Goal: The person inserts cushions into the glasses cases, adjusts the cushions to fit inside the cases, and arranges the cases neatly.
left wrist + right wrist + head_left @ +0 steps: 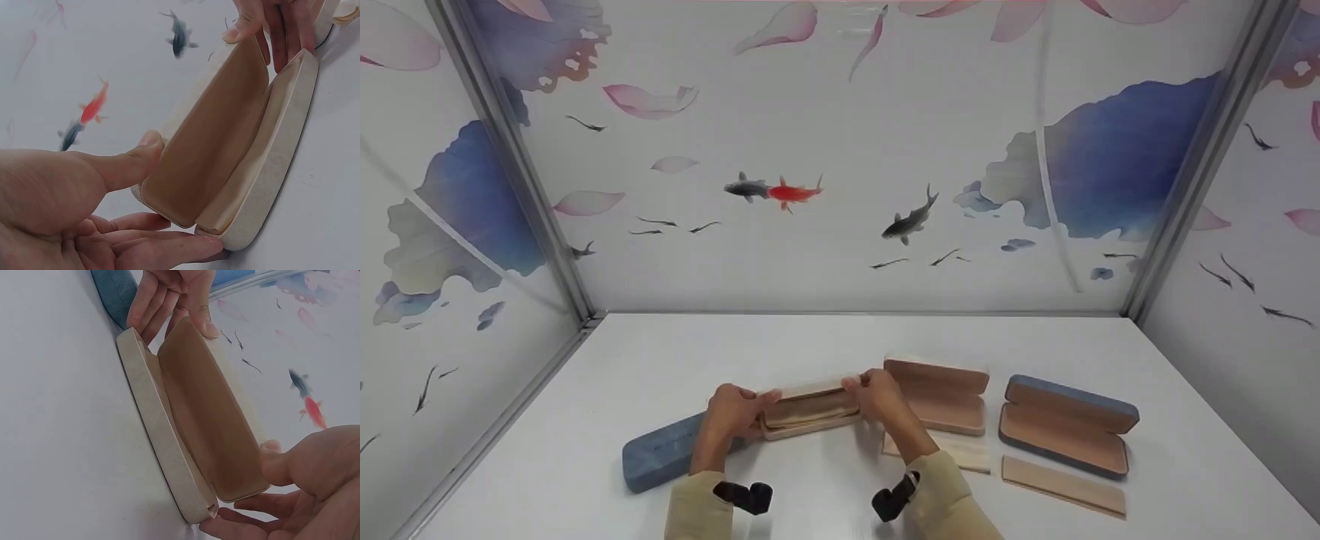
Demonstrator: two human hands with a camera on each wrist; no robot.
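Note:
A cream glasses case (812, 430) stands with its lid partly raised, its tan lining showing. In the left wrist view, a folded tan cloth (239, 194) lies in its base. My left hand (733, 417) holds the left end of the case, thumb on the lid's edge and fingers at the hinge side and end of the base. At the opposite end my right hand (880, 397) grips it likewise, its thumb (274, 461) pressed on the lid's rim. Behind my left wrist lies a closed blue glasses case (660, 454), partly hidden by the hand.
To the right stand an open cream case (945, 412) and an open blue case (1061, 435). In front of them lie a folded cream cloth (960, 452), partly behind my right forearm, and a folded tan cloth (1063, 486). Printed panels (840, 270) wall the white table (660, 352).

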